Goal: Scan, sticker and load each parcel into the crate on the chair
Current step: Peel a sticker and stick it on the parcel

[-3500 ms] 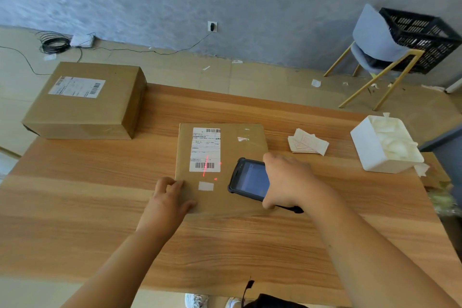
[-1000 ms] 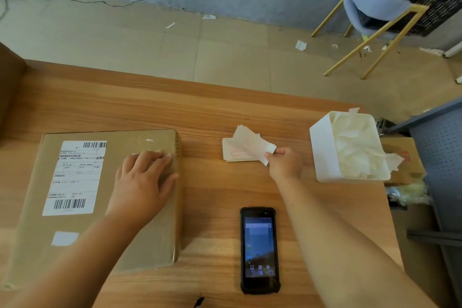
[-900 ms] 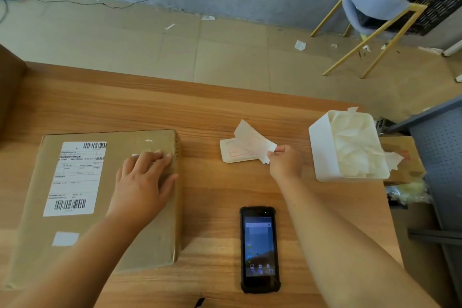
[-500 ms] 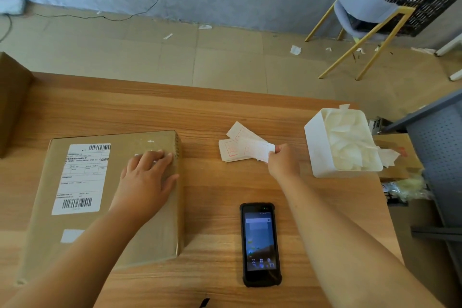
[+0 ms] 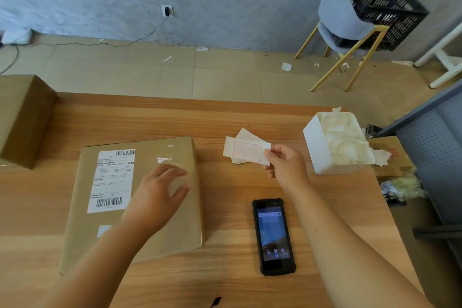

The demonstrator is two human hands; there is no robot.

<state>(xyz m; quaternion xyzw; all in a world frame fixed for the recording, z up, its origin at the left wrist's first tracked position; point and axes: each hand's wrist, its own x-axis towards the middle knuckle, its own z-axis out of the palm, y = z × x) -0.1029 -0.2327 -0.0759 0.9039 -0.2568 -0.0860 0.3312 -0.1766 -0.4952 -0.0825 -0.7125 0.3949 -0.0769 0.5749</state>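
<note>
A flat brown parcel (image 5: 105, 230) with a white shipping label lies on the wooden table (image 5: 225, 122). My left hand (image 5: 160, 195) hovers just over its right half, fingers spread. My right hand (image 5: 287, 165) pinches a white sticker sheet (image 5: 246, 151) lifted off a small stack of sheets lying on the table. The black handheld scanner (image 5: 273, 235) lies screen up near the front edge, below my right hand. The black crate (image 5: 385, 12) sits on the grey chair (image 5: 342, 17) across the floor at the far right.
A second, larger brown box (image 5: 22, 117) stands at the table's left edge. A white bin (image 5: 317, 152) full of peeled backing paper sits at the right. Beyond the table's right edge are a grey panel, a cardboard piece and plastic bags. Paper scraps litter the floor.
The scanner was put down on the table after scanning the label. My right hand took a sticker sheet from the stack and lifted it. My left hand rose slightly off the parcel.
</note>
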